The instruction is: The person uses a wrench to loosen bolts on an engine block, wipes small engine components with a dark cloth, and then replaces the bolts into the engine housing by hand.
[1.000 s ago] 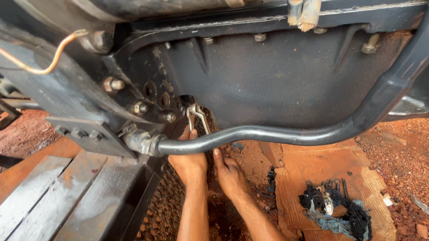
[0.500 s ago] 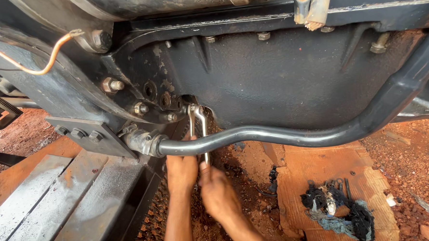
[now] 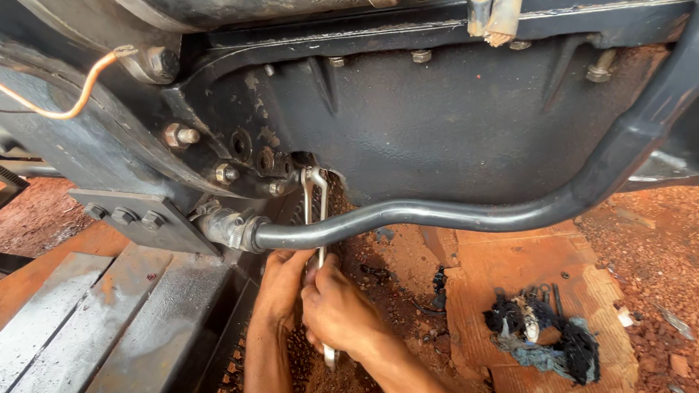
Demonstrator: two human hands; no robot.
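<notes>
— Start closest to the camera. What do the hands have?

— The right hand (image 3: 340, 311) has its grip clamped around the shaft of a shiny metal wrench (image 3: 317, 221); the tool's lower end pokes out below the fist. The left hand (image 3: 281, 280) sits just beside it, fingers curled onto the same shaft a little higher, so that grip is also closed on the wrench.

— Where does the wrench go?

— It stands nearly upright, passes behind the dark bent pipe (image 3: 460, 213), and its top end meets a bolt at the lower edge of the black oil pan (image 3: 456, 129).

— What lies around the hands?

— On the left, grey wooden planks (image 3: 80, 326) lie side by side. On the right, a flattened sheet of brown cardboard (image 3: 526, 275) lies on the red soil (image 3: 665, 238), plain, no label I can make out. A greasy dark rag (image 3: 540, 333) lies bunched up on it.

— And further up?

— The pipe ends at a metal fitting (image 3: 225, 224) left of the wrench. Above that, several bolts (image 3: 180, 136) stud the dark housing. A thin copper tube (image 3: 78, 94) curves across the upper left. More bolt heads run along the pan's top rim.

— Any signs or stickers?

— None that I can tell.
</notes>
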